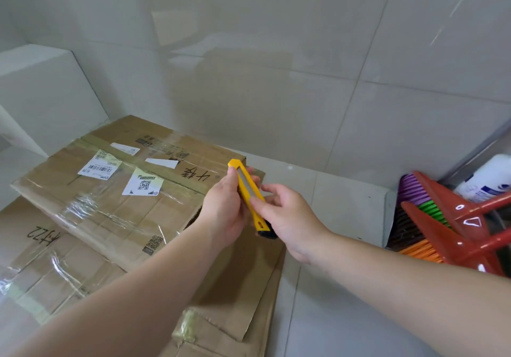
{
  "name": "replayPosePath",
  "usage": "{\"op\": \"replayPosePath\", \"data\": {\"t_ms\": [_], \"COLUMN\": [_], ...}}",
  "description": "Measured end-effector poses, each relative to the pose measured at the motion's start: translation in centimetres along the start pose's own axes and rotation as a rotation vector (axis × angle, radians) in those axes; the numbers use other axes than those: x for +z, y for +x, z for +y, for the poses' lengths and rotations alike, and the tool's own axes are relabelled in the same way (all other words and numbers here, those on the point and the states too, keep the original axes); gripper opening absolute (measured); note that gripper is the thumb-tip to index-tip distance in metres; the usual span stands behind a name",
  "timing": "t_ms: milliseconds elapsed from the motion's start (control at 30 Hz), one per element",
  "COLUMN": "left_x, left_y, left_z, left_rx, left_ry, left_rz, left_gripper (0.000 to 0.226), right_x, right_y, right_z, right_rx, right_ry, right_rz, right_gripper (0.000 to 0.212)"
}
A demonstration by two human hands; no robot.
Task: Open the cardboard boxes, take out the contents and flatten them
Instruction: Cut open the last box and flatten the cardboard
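Hands meet over a stack of cardboard boxes, both holding a yellow utility knife (250, 197) near the centre of the view, seemingly readying it for cutting. The left hand (224, 207), reaching in from 7 o'clock with a long bare forearm, wraps its fingers around the upper half of the knife, with the tip pointing toward 11 o'clock. The right hand (287, 219), reaching in from 4 o'clock, pinches the lower part of the handle between thumb and fingers, probably to work the slider; no blade is visibly extended. The top box (110, 190) lies at 9 o'clock, sealed with clear tape and carrying white labels, resting on a second taped box (55, 268) at 8 o'clock, so neither appears opened yet. At 3 o'clock, brooms (442, 218) with red heads and coloured bristles lean beside a white bottle (489, 182). Grey tiled wall (276, 52) fills the upper view
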State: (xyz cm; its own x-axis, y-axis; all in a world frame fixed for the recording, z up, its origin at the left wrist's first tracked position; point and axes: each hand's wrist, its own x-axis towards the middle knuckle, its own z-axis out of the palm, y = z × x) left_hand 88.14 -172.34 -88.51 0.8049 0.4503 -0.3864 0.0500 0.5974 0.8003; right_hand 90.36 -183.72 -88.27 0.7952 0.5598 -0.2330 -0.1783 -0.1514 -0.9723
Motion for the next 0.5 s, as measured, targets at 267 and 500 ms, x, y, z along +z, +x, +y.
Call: {"op": "replayPosePath", "data": {"t_ms": [267, 500], "left_x": [-1.4, -2.2], "left_y": [-0.1, -0.2], "left_z": [2.8, 3.4], "left_rx": [0.034, 0.111], "left_ry": [0.356, 0.522], "left_rz": [-0.181, -0.060], "left_gripper": [0.040, 0.026], "right_x": [3.8, 1.8], "right_y": [3.8, 8.2], "right_z": [-3.5, -5.3], "right_rx": [-0.113, -0.041], "right_ry": [-0.253, -0.429], "right_rz": [0.338, 0.547], "right_gripper": [0.021, 0.019]}}
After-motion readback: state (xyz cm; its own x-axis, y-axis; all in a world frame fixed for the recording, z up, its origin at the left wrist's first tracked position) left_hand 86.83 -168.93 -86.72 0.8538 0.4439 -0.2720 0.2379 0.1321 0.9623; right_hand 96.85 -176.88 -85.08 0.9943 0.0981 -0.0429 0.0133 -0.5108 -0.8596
